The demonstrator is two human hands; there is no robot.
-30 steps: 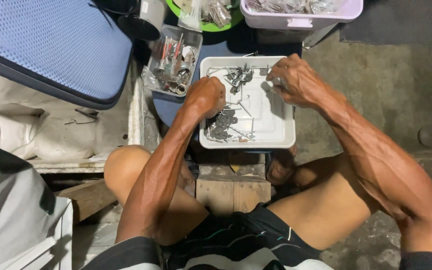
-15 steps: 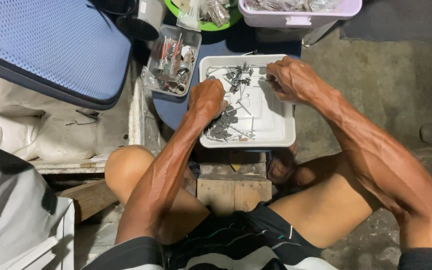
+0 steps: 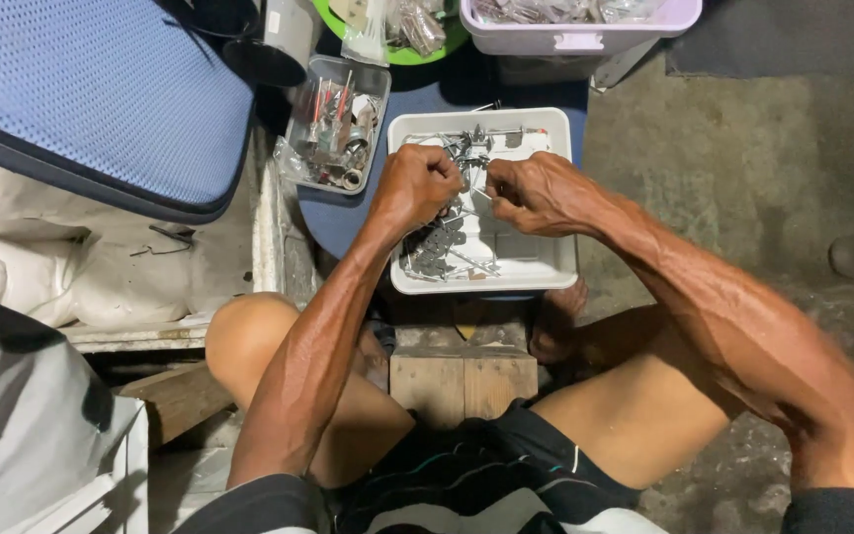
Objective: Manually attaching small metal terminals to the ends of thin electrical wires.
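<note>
Left hand (image 3: 415, 185) is clenched and right hand (image 3: 531, 193) pinched on small metal parts (image 3: 467, 163), held between both grips just above white tray (image 3: 546, 267); more parts lie below.

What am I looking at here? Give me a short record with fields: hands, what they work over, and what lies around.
left hand: closed on small metal parts, over the white tray
right hand: closed, pinching a thin metal piece, beside the left hand
white tray: holds loose metal parts
clear tub: left of the tray, filled with small hardware
lilac bin: beyond the tray
blue cushion: far left
wooden block: between the knees
</note>
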